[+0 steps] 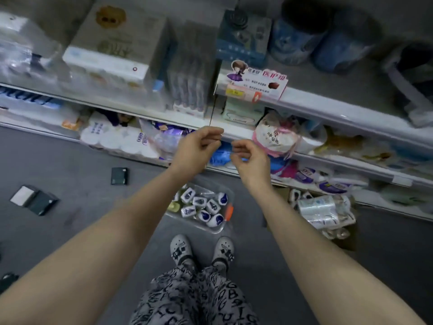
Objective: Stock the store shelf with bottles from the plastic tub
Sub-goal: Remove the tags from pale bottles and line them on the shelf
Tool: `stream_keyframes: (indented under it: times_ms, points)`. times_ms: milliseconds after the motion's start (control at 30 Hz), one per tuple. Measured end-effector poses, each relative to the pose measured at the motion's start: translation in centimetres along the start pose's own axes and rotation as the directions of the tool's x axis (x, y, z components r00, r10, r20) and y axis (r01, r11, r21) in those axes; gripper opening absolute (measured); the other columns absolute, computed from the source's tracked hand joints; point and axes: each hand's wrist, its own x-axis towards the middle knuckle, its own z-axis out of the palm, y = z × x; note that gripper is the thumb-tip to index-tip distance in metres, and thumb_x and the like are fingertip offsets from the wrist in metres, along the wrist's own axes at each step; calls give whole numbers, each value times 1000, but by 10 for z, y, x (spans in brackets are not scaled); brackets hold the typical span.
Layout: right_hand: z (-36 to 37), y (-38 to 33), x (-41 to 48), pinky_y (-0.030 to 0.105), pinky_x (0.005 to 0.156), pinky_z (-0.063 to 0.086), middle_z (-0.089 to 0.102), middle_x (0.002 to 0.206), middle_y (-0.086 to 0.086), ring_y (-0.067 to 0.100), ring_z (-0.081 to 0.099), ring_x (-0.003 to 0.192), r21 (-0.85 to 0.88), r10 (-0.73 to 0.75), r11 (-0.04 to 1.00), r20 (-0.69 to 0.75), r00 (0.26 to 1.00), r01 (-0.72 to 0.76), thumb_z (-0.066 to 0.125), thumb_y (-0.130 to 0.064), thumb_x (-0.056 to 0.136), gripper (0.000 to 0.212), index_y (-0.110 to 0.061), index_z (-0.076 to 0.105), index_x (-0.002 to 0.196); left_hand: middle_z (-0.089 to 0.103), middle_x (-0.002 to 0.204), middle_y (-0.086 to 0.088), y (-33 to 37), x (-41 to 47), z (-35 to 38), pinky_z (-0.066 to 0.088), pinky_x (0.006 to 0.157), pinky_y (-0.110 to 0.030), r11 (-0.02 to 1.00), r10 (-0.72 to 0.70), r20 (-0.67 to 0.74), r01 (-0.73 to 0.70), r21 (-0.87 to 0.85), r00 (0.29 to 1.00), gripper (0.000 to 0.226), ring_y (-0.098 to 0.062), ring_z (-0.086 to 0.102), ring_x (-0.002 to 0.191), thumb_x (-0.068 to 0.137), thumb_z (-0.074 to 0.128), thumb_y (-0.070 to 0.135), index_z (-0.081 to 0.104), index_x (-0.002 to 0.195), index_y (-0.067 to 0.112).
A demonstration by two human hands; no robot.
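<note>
Head view: L hand (196, 148) mid-frame, grip pinched on thin dark cord (212, 109); R hand (250, 158) beside it, grip curled, can't tell if holding. On floor (82, 184) lower centre, clear plastic tub (199, 225) of white-blue bottles (203, 206).

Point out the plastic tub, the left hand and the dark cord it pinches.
plastic tub (187, 221): head view, near rim.
left hand (195, 150): head view, back of hand.
dark cord (212, 109): head view, stretch above the fingers.

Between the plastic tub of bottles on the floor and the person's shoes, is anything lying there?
No. The head view shows only a bare strip of grey floor between the plastic tub's near rim and the shoes.
</note>
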Motion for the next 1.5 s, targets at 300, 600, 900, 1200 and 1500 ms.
stream_keyframes:
  times_ms: [300,600,900,1200,1500]
  points:
    - [50,92,-7,13,76,48,65,90,-12,-1,61,82,0,142,990,155,978,-143,69,1,86,28,-17,68,107,69,99,14,-105,-16,30,50,89,-15,979,-184,-51,179,-97,982,31,8,64,93,92,63,2,64,114,24]
    - [113,200,-13,33,87,58,66,92,-22,0,66,84,-50,270,963,267,925,-266,77,-7,83,40,-41,61,96,69,114,-4,-238,-40,59,52,89,-18,928,-370,-150,360,-91,917,32,-12,66,106,91,64,0,64,119,15]
    - [160,283,-3,36,91,56,59,92,-19,11,63,91,-133,348,937,352,869,-322,78,-8,82,43,-42,56,95,64,118,6,-330,-43,95,51,97,-28,897,-441,-100,442,-11,892,38,-13,63,110,90,66,3,62,124,20]
    - [212,360,16,31,95,51,60,106,-12,12,62,104,-283,363,922,404,840,-263,73,-10,85,43,-24,62,123,65,127,-4,-421,-23,125,46,100,-27,877,-436,-45,436,205,899,45,-18,61,116,88,68,7,60,132,17]
    - [260,430,35,27,93,46,61,130,-2,16,57,116,-429,291,898,406,866,-100,69,-8,87,51,-22,55,134,58,138,-8,-497,2,162,39,103,-29,820,-463,-48,447,358,885,52,-24,53,127,90,61,8,52,140,16]
